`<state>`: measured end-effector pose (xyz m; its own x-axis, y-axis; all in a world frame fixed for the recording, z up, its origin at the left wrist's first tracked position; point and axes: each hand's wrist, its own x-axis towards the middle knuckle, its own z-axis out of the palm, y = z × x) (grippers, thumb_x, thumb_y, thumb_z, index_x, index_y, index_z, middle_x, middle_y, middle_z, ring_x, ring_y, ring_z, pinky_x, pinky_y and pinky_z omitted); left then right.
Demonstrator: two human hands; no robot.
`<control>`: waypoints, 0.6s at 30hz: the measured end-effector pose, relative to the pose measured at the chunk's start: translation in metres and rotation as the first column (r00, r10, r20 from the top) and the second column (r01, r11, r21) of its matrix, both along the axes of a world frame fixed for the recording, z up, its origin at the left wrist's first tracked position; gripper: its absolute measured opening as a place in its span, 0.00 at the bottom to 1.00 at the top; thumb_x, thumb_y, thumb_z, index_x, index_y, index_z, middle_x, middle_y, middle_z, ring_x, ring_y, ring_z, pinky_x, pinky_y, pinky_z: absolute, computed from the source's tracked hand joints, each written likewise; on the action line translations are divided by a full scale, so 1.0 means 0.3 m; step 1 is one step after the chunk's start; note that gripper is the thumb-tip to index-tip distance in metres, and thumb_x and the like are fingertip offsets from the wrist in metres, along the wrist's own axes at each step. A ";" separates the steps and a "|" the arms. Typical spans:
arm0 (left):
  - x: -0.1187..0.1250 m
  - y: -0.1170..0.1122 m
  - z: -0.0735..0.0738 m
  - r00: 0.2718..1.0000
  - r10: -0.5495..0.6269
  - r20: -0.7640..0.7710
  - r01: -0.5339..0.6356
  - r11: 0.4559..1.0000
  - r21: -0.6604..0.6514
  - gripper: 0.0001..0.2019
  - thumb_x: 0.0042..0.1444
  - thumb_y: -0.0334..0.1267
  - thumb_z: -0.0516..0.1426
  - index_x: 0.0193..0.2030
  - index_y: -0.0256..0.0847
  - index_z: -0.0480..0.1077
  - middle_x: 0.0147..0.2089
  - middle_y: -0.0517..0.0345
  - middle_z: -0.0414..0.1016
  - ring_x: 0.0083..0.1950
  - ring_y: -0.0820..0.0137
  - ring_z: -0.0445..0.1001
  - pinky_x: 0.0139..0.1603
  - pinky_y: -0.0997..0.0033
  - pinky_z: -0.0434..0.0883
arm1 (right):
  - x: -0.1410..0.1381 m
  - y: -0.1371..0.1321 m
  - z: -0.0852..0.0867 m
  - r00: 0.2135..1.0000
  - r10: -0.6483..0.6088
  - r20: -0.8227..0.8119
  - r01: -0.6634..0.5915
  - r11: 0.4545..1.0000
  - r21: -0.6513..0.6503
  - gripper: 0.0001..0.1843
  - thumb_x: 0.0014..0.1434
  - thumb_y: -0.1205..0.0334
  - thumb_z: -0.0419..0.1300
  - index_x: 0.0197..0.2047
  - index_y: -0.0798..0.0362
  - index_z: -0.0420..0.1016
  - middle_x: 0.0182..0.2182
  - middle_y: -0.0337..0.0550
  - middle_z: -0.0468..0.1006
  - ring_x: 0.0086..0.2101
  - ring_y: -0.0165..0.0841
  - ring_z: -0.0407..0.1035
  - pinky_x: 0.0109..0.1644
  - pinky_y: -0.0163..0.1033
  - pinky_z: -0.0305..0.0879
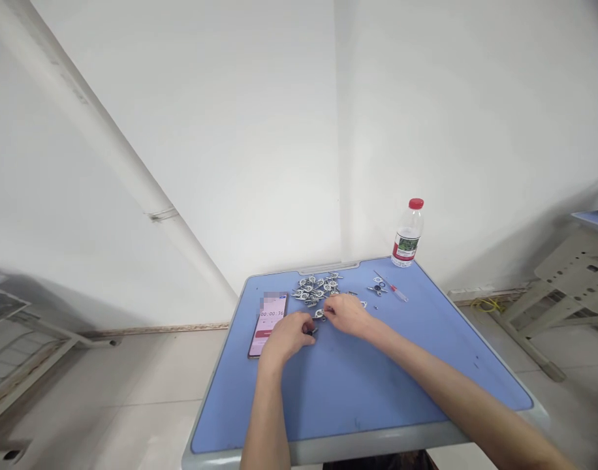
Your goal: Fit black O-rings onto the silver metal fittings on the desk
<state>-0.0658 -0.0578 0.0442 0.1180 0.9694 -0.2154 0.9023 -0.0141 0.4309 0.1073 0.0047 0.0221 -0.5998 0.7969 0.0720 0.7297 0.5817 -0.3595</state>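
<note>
My left hand (pixel 293 334) rests low over the blue desk, with thumb and fingers closed on a small dark part (pixel 312 331). Just right of it, my right hand (pixel 348 313) has its fingertips pinched at the edge of a small silver flanged metal part (pixel 319 314). The fingers partly cover both pieces. Right behind the hands lies a pile of similar silver metal parts (pixel 314 287). A few more pieces peek out beside my right hand, including a pale one (pixel 363 304).
A phone (pixel 269 324) showing a running timer lies left of my left hand. To the right are a red-and-clear screwdriver (pixel 394 289), some loose small parts (pixel 377 288) and a red-capped bottle (pixel 407 235). The blue desk (pixel 358 391) stands against a white wall.
</note>
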 end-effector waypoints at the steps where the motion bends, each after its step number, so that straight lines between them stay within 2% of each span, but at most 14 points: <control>1: -0.001 0.006 -0.005 1.000 0.007 -0.005 -0.007 1.000 0.027 0.09 0.46 0.32 0.60 0.36 0.43 0.74 0.37 0.59 0.73 0.39 0.68 0.71 0.36 0.73 0.63 | 0.031 0.001 -0.004 1.000 -0.015 0.004 0.015 1.000 -0.002 0.10 0.56 0.70 0.53 0.31 0.52 0.76 0.33 0.42 0.79 0.34 0.31 0.70 0.33 0.33 0.53; 6: 0.029 0.051 -0.035 0.996 0.066 -0.059 -0.053 0.979 0.196 0.10 0.51 0.28 0.58 0.40 0.42 0.74 0.43 0.55 0.73 0.46 0.65 0.71 0.43 0.70 0.64 | 0.147 -0.007 -0.024 0.996 -0.081 -0.047 0.079 0.996 -0.038 0.09 0.56 0.70 0.55 0.31 0.52 0.76 0.32 0.40 0.78 0.32 0.30 0.69 0.31 0.33 0.51; 10: 0.060 0.073 -0.051 0.990 0.090 -0.108 -0.054 0.953 0.297 0.08 0.54 0.32 0.58 0.42 0.41 0.73 0.46 0.53 0.72 0.49 0.63 0.70 0.47 0.66 0.65 | 0.162 -0.039 -0.031 0.995 -0.072 -0.075 0.068 0.996 -0.055 0.09 0.57 0.68 0.55 0.32 0.52 0.76 0.32 0.41 0.78 0.32 0.31 0.70 0.31 0.34 0.52; 13: 0.066 0.067 -0.045 0.989 0.104 -0.106 -0.058 0.927 0.371 0.08 0.55 0.35 0.58 0.42 0.41 0.73 0.46 0.52 0.72 0.50 0.61 0.69 0.50 0.63 0.64 | 0.156 -0.062 -0.030 0.995 -0.075 -0.059 0.071 0.995 -0.068 0.09 0.58 0.67 0.55 0.31 0.51 0.76 0.32 0.42 0.78 0.33 0.33 0.70 0.31 0.34 0.52; 16: 0.075 0.048 -0.026 0.998 0.066 -0.004 -0.058 0.909 0.414 0.08 0.56 0.35 0.58 0.43 0.42 0.72 0.45 0.54 0.71 0.49 0.63 0.69 0.51 0.63 0.64 | 0.164 -0.075 -0.017 0.996 -0.070 -0.061 0.064 0.993 -0.096 0.07 0.57 0.65 0.56 0.31 0.51 0.76 0.32 0.43 0.78 0.33 0.34 0.70 0.33 0.35 0.54; 18: 0.092 0.034 -0.016 0.992 -0.037 0.120 -0.011 0.926 0.376 0.10 0.56 0.36 0.57 0.45 0.44 0.71 0.46 0.56 0.71 0.48 0.66 0.69 0.49 0.66 0.66 | 0.182 -0.076 0.004 0.989 -0.074 -0.131 0.058 0.990 -0.127 0.06 0.57 0.64 0.57 0.33 0.52 0.75 0.31 0.43 0.78 0.33 0.34 0.70 0.34 0.35 0.56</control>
